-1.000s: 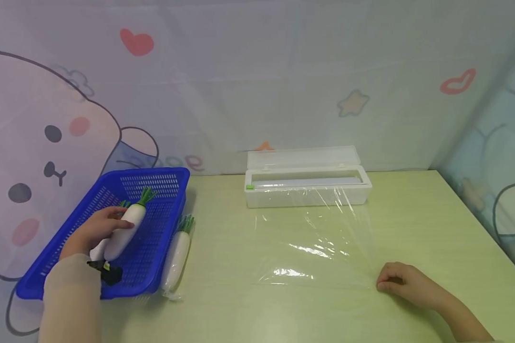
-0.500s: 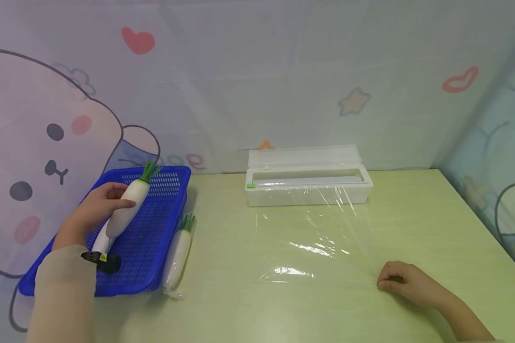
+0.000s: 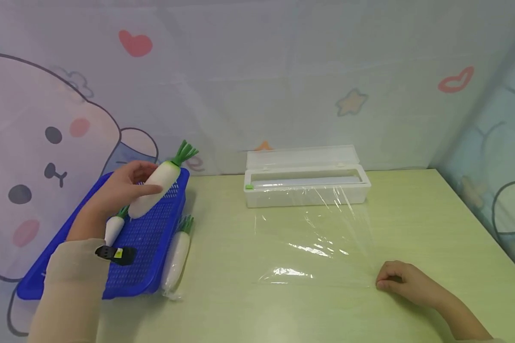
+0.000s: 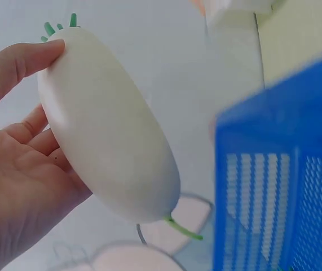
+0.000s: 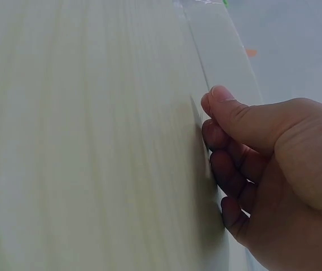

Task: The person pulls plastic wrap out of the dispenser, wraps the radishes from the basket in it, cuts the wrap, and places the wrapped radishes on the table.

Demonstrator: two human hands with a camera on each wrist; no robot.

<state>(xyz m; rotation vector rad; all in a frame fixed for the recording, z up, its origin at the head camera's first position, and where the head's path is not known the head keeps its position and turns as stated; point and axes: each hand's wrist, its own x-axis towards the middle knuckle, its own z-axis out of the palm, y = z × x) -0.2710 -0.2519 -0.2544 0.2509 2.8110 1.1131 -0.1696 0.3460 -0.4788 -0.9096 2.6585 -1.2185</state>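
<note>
My left hand [image 3: 126, 190] grips a white radish [image 3: 156, 186] with green stalks, raised over the blue basket [image 3: 178, 209]. In the left wrist view the thumb lies across the radish [image 4: 104, 124] near its leafy end. A second white radish [image 3: 114, 229] lies in the basket, partly behind my wrist. My right hand [image 3: 407, 283] rests low over the table at the right. Its thumb and forefinger pinch the front right corner of a sheet of cling film [image 3: 313, 250]. That sheet stretches from a white dispenser box [image 3: 309, 196] at the back.
A radish wrapped in film [image 3: 178, 259] lies just right of the basket. The dispenser's lid [image 3: 302, 157] stands raised against the printed cloth backdrop [image 3: 283, 85]. A green slider [image 3: 249, 186] sits at the box's left front edge. The pale green tabletop [image 3: 223, 305] ends at the backdrop.
My left hand has lifted the radish up and to the right, off the one beneath it in the basket. My right hand and the cling film have stayed in place.
</note>
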